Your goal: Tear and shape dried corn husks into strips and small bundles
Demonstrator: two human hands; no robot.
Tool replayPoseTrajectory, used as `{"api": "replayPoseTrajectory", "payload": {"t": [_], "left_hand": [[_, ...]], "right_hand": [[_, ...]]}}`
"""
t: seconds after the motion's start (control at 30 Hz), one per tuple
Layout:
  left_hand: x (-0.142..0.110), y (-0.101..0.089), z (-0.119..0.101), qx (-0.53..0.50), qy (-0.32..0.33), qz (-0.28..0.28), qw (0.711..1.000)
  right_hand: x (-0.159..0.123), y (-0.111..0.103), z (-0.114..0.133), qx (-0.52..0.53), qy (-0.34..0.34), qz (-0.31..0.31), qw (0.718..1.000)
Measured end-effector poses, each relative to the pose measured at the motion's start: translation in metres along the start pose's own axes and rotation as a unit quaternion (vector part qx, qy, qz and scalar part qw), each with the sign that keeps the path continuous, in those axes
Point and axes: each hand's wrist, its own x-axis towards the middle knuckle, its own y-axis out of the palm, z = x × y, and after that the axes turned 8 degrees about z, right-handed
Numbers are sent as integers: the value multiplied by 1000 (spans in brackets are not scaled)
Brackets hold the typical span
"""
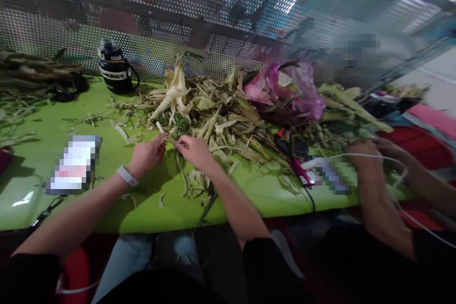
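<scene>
My left hand (145, 156), with a pale band round its wrist, is closed in a pinch over the green tabletop (142, 204). A short whitish strip of husk (160, 127) sticks up from its fingertips. Close beside it, my right hand (198, 153) pinches the thin, darker end of what looks like the same strip; the fingers hide much of it. Just beyond the hands lies a pile of dried corn husks (235, 128). A peeled-back cream husk (175, 92) stands on its near left part. Husk scraps (194, 180) lie below my right hand.
A black bottle (117, 73) stands at the back left, and a phone (74, 164) lies left. A pink plastic bag (288, 90) sits on the husks. Another person's hands (370, 154) are at right, near a white cable (388, 156). Perforated metal mesh (213, 14) rises behind.
</scene>
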Motion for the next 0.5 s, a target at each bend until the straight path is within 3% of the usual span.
{"api": "replayPoseTrajectory", "payload": {"t": [0.3,0.5], "left_hand": [[0,6,4,-11,28,14,999],[-1,8,1,6,37,31,999]], "right_hand": [[4,4,-9,9,-28,-50,998],[13,11,-14,2,-3,-50,999]]}}
